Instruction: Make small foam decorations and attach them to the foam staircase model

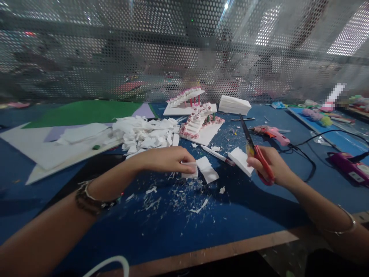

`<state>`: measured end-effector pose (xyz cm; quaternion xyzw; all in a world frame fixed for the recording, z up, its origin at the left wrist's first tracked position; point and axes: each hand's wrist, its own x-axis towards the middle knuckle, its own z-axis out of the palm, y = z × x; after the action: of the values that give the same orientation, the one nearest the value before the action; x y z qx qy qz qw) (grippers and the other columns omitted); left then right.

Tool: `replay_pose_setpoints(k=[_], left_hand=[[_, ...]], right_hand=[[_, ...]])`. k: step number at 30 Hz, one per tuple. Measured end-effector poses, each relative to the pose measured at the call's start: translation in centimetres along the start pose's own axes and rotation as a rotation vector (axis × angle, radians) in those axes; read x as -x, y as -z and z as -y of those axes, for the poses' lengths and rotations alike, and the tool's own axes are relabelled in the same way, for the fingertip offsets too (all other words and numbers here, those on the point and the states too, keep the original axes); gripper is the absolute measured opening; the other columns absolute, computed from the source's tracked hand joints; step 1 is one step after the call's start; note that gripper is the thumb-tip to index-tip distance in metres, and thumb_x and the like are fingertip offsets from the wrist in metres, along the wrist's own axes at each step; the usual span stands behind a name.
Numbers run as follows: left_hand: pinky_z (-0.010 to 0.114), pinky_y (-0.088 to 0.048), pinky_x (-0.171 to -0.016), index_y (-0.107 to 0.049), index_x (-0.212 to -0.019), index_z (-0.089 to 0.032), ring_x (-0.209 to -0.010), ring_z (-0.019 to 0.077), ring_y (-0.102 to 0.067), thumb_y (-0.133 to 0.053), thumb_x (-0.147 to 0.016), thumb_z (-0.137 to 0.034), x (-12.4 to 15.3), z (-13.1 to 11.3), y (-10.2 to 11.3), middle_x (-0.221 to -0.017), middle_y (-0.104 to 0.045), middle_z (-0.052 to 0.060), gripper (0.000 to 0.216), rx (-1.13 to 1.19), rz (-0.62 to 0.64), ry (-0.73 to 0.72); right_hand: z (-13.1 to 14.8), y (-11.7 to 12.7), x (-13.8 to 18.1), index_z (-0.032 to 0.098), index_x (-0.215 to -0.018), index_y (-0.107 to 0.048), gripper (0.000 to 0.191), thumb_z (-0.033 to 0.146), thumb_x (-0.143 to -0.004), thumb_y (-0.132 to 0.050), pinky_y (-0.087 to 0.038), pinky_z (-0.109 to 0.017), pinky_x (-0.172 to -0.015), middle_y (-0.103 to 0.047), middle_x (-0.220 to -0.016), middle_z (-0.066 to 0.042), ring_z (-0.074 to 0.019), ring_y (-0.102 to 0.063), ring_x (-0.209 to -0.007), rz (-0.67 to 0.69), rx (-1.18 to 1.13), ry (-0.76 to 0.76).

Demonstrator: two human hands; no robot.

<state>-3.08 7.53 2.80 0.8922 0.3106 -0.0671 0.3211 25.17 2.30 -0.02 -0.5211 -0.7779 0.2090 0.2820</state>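
My left hand [175, 159] is closed on a small white piece of paper [190, 171], pinched at its edge over the blue table. Just right of it lies another white paper piece [207, 170]. Red-handled scissors [262, 163] are gripped in my right hand [273, 161], blades pointing up and away. Below the scissors rests a folded white stack of paper [241, 161]. A pen [216, 154] lies between the loose pieces. White scraps [198, 207] are scattered in front of my left hand.
A heap of white paper strips [147, 132] sits left of two small decorated staircase models [198, 123]. Behind stands a white paper stack [235, 104]. At right are a pink glue gun [272, 134] and a purple power strip [347, 167]. Green sheet [86, 111] lies far left.
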Motion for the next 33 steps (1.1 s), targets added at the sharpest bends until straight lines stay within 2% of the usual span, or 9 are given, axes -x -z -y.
replay_pose_setpoints(k=[3, 5, 11, 16, 22, 29, 33], left_hand=[[0.020, -0.034, -0.057, -0.063, -0.074, -0.016, -0.068, 0.0143, -0.056, -0.048, -0.081, -0.032, -0.2, 1.2, 0.2, -0.075, -0.063, 0.003, 0.023, -0.099, 0.015, 0.063], [0.020, -0.034, -0.058, -0.064, -0.082, -0.017, -0.071, 0.0156, -0.057, -0.050, -0.079, -0.030, -0.3, 1.5, 0.2, -0.081, -0.065, 0.004, 0.019, -0.183, 0.022, 0.118], [0.024, -0.029, -0.055, -0.061, -0.095, -0.018, -0.076, 0.0220, -0.056, -0.055, -0.076, -0.026, -0.1, 1.0, -0.5, -0.090, -0.064, 0.010, 0.022, -0.364, -0.081, 0.264], [0.026, -0.029, -0.056, -0.058, -0.098, -0.017, -0.083, 0.0263, -0.057, -0.057, -0.075, -0.022, -0.3, 0.1, -0.9, -0.098, -0.062, 0.012, 0.024, -0.456, -0.106, 0.299], [0.028, -0.036, -0.063, -0.055, -0.106, -0.016, -0.093, 0.0277, -0.056, -0.054, -0.078, -0.020, -0.2, -0.1, -1.0, -0.104, -0.059, 0.013, 0.029, -0.522, -0.124, 0.284], [0.030, -0.039, -0.071, -0.054, -0.107, -0.017, -0.097, 0.0256, -0.054, -0.049, -0.083, -0.029, 0.0, -0.8, -1.2, -0.109, -0.055, 0.012, 0.027, -0.565, -0.242, 0.130], [0.029, -0.039, -0.071, -0.054, -0.104, -0.018, -0.096, 0.0245, -0.055, -0.049, -0.084, -0.031, 0.3, -1.2, -1.1, -0.108, -0.055, 0.010, 0.025, -0.533, -0.270, 0.108]], right_hand=[[-1.3, 1.2, -0.4, 0.019, -0.061, -0.040, 0.048, 0.063, -0.067, -0.058, -0.028, -0.025, -0.049, -0.045, -0.053, 0.001, -0.0111, -0.039, -0.049, -0.126, 0.289, -0.013], [-1.8, 1.5, -0.6, 0.019, -0.064, -0.042, 0.048, 0.064, -0.066, -0.057, -0.028, -0.025, -0.050, -0.049, -0.057, -0.001, -0.0129, -0.043, -0.051, -0.136, 0.410, -0.040], [-2.2, -0.2, -0.5, 0.019, -0.075, -0.045, 0.046, 0.063, -0.069, -0.056, -0.031, -0.026, -0.054, -0.058, -0.068, -0.005, -0.0195, -0.054, -0.060, 0.053, 0.501, -0.034], [-3.5, -0.7, -1.0, 0.020, -0.077, -0.042, 0.026, 0.044, -0.079, -0.050, -0.033, -0.025, -0.054, -0.058, -0.069, -0.004, -0.0165, -0.053, -0.059, 0.132, 0.475, -0.001], [-5.2, -0.5, -1.9, 0.018, -0.074, -0.042, 0.013, 0.029, -0.076, -0.050, -0.027, -0.025, -0.052, -0.056, -0.066, -0.005, -0.0163, -0.049, -0.057, 0.080, 0.556, -0.072], [-4.7, -0.8, -1.7, 0.017, -0.082, -0.042, 0.014, 0.021, -0.074, -0.051, -0.024, -0.026, -0.056, -0.057, -0.080, -0.010, -0.0194, -0.049, -0.068, 0.040, 0.595, -0.115], [-4.6, -0.6, -1.6, 0.018, -0.079, -0.040, 0.013, 0.018, -0.072, -0.051, -0.027, -0.025, -0.057, -0.056, -0.078, -0.007, -0.0166, -0.046, -0.065, 0.078, 0.518, -0.103]])
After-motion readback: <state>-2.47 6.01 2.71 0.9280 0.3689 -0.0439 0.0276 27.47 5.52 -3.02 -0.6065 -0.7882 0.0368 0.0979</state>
